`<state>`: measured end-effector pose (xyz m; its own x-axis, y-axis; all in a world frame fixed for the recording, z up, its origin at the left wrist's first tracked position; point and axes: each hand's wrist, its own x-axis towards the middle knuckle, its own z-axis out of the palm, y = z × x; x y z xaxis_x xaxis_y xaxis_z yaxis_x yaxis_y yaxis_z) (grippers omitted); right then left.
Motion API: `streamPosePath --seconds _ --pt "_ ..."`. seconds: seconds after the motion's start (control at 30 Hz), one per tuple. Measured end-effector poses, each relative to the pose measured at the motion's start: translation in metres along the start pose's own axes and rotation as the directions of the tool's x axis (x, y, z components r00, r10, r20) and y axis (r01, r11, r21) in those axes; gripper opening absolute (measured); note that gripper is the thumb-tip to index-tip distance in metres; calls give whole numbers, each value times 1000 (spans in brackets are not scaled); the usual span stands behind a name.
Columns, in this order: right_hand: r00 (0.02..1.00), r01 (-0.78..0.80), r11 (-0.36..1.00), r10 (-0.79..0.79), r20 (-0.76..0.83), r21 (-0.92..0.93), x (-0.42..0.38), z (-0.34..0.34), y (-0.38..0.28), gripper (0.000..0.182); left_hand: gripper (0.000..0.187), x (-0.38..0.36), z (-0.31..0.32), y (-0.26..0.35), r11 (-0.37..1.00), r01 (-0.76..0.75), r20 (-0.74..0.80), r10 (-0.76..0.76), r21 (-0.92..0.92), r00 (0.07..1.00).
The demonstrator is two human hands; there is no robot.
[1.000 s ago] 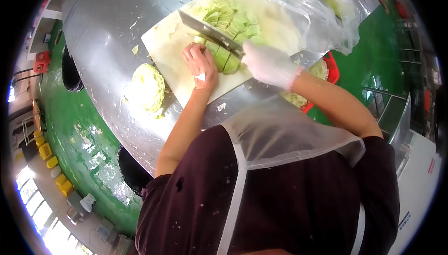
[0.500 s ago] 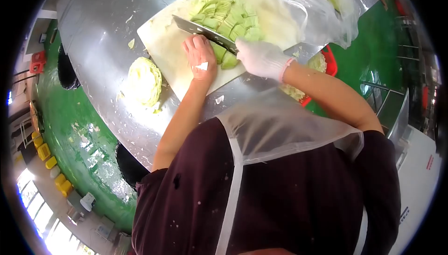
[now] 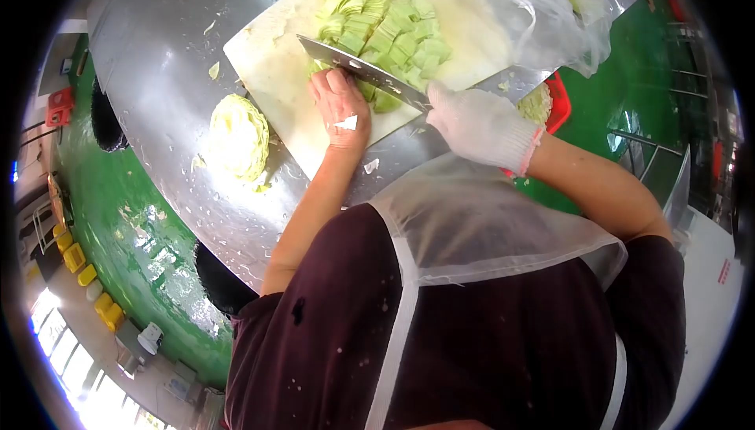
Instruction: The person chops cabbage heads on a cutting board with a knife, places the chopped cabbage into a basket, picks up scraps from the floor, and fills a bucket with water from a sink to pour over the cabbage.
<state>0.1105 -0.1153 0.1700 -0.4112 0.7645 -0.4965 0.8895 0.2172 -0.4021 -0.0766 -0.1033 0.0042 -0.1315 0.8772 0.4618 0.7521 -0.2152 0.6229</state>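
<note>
Surface (image 3: 157,60): bare steel, wet, flecked with cabbage scraps; green floor beyond its edge.
Cabbage half (image 3: 236,135): cut face up, resting on the surface just left of the cutting board, apart from both hands.
Cutting board (image 3: 267,76): white, angled across the surface, carrying the work.
Left hand (image 3: 340,107): bare, fingers curled and pressed down on the uncut end of the cabbage piece, a white strip on its back; fingertips right beside the blade.
Knife (image 3: 362,72): broad blade lying slantwise across the board, edge down into the cabbage, flat side against the left knuckles.
Chopped cabbage (image 3: 393,25): loose heap of pale green strips on the far side of the blade, spread toward the board's upper edge.
Right hand (image 3: 480,125): in a white knit glove, closed tight round the knife handle, handle itself hidden inside the fist.
Plastic bag (image 3: 543,21): clear, crumpled, lying over the board's right corner and touching the chopped heap.
Red basket (image 3: 557,103): below the surface edge at right, holding more cabbage, partly hidden by the right forearm.
Risk, fingers: little cabbage left under the left hand, so a blade drifting leftward likely to meet bare fingertips.
Risk, slip: wet steel under the board, so a hard stroke liable to shift it.
Risk, bag: plastic close to the heap, apt to get caught under the blade.
</note>
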Motion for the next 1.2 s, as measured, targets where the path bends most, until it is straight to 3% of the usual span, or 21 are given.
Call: streamPosePath --seconds 0.17,0.37,0.4,0.5,0.53,0.67,0.77,0.87,0.93,1.0,1.1,1.2 --pt "998 -47 996 44 48 74 9 3 -4 24 14 0 2 1 1000 -6 23 6 14 1000" --pt "997 49 992 -42 -69 115 49 36 4 25 10 1 -4 2 999 -38 64 39 -18 997" --pt "993 85 988 -73 -94 133 47 37 7 27 13 1 -7 5 1000 20 104 -17 -21 994" --pt "979 116 973 -78 -189 199 30 32 9 29 22 -6 -9 -1 998 -23 -58 19 -65 998" --pt "988 67 967 -30 -153 245 19 17 5 32 44 -10 -17 1 999 -36 25 37 -28 999" --pt "920 -24 991 75 -386 134 3 -11 40 30 141 -20 -33 9 986 -119 349 72 115 934" --pt "833 -200 979 192 -520 42 34 -15 90 25 140 -8 -30 13 978 -12 380 -71 210 922" --pt "797 -265 964 204 -569 -25 67 -29 109 20 146 10 -27 7 975 -49 341 -29 217 939" --pt "835 -222 956 85 -543 -191 92 -40 96 21 149 18 -23 -5 974 -77 313 6 215 950" --pt "845 -165 961 22 -535 -222 125 -30 94 21 150 20 -20 -15 971 -136 330 66 195 942" --pt "958 66 910 -172 -228 -409 107 -55 72 25 153 19 -18 -16 972 -197 393 133 129 910" --pt "969 119 889 -200 -142 -443 96 -50 80 25 151 8 -17 1 955 -289 396 242 64 886"
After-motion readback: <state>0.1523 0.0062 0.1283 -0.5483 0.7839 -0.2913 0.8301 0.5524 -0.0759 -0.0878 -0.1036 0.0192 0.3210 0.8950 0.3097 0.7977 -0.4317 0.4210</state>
